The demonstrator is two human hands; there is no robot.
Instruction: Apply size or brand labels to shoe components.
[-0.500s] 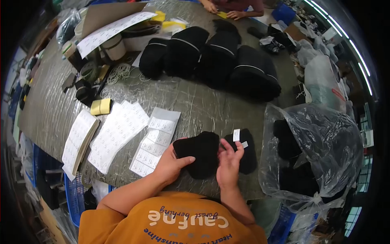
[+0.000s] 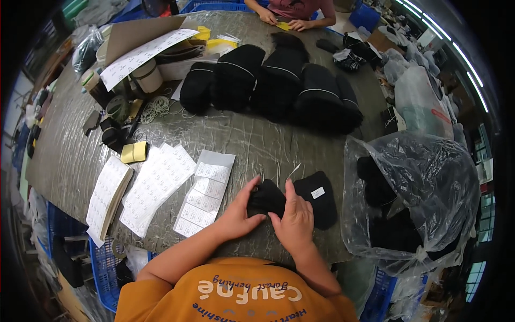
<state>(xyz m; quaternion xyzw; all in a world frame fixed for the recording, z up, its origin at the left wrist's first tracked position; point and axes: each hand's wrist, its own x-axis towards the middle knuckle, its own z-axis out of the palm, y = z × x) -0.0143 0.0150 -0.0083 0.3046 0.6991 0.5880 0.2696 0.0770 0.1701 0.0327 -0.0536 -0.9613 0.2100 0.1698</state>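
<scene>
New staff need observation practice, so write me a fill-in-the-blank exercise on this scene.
1. The cloth piece between the left hand and right hand is coloured ____.
2. The flat black piece bearing a white label lies to the hands' ____.
3. The small bundle nearest the fanned sheets is mostly ____.
4. The knotted bag is see-through ____.

Missing words: black; right; yellow; plastic.

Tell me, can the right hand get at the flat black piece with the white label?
Probably yes: the right hand is close beside the flat black piece, and nothing seems to block the way. It may first need to leave the other black piece it is handling.
</scene>
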